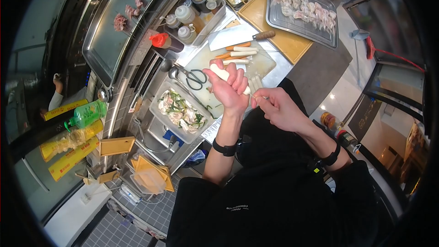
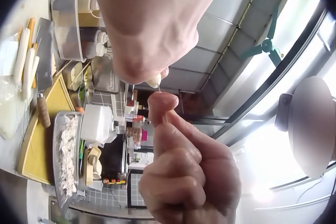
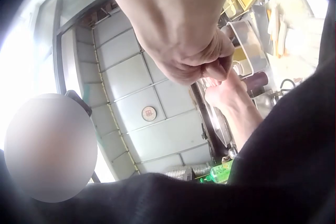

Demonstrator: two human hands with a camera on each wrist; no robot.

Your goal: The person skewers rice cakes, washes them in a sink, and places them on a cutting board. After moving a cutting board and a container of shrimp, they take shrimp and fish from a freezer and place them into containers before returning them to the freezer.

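Observation:
My left hand (image 1: 227, 89) grips a white sausage-shaped stick (image 1: 219, 72) in its curled fingers. Its pale end (image 2: 154, 80) peeks out below the fist in the left wrist view. From that end runs a thin skewer (image 2: 159, 89), pinched between the thumb and forefinger of my right hand (image 1: 279, 107). Both hands are held up over the near edge of a cutting board (image 1: 201, 61). On the board lie white sticks (image 1: 244, 49) and orange sticks (image 1: 222, 56), close to a cleaver (image 1: 233, 37) with a wooden handle. Black-handled scissors (image 1: 195, 80) rest left of my left hand.
A clear tub of meat and greens (image 1: 178, 110) stands at the left. Behind the board is a bin of squeeze bottles (image 1: 185, 14). Back right, a metal tray of pale skewered pieces (image 1: 304, 9) overlaps a yellow board (image 1: 256, 13). Raw skewers (image 1: 120, 22) lie far left.

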